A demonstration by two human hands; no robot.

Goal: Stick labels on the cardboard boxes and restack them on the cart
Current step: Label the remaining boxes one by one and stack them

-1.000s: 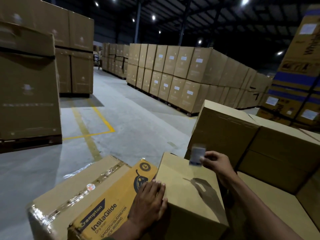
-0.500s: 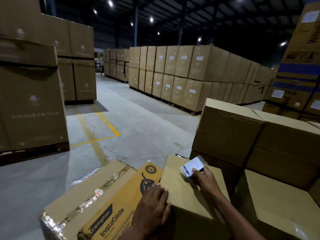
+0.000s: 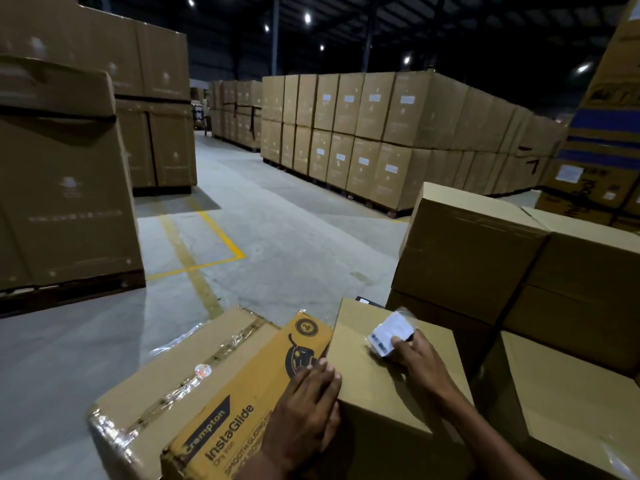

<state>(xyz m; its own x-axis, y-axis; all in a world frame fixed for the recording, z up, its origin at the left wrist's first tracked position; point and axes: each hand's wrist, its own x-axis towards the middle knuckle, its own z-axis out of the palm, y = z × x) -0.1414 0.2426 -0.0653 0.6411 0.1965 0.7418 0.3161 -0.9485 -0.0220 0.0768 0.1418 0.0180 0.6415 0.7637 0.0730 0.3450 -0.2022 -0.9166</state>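
- The plain box (image 3: 391, 386) sits in front of the person, its top face unprinted brown card.
- The label (image 3: 389, 334) is a small white slip with a dark barcode strip along its near-left end; its print is too small to read. It lies at the box's far right corner, partly lifted, with clear film showing around it.
- The right hand (image 3: 414, 355) pinches the label's near edge with curled fingers, resting on the box top.
- The left hand (image 3: 308, 400) lies flat with fingers straight and together, pressing on the box's left edge where it meets the printed box.
- The printed box (image 3: 242, 396) touches the plain box's left side. Its yellow panel reads "Crompton", "InstaGlide" and, smaller, "Dry Iron" and "SMOOTH GLIDING FOR"; a line below that is cut off. A black iron drawing and a round black seal sit at the panel's far end.
- Clear tape (image 3: 194, 372) runs along the printed box's brown top, shiny and wrinkled.
- A stack (image 3: 485, 258) of plain brown boxes stands just right of the plain box, higher than it.
- On the floor (image 3: 242, 209), yellow lines mark a bay.
- The far pallets (image 3: 381, 133) carry brown boxes, each with a small white sticker, unreadable.
- A blue-banded box (image 3: 602, 133) rises at the right edge; its writing is blurred.
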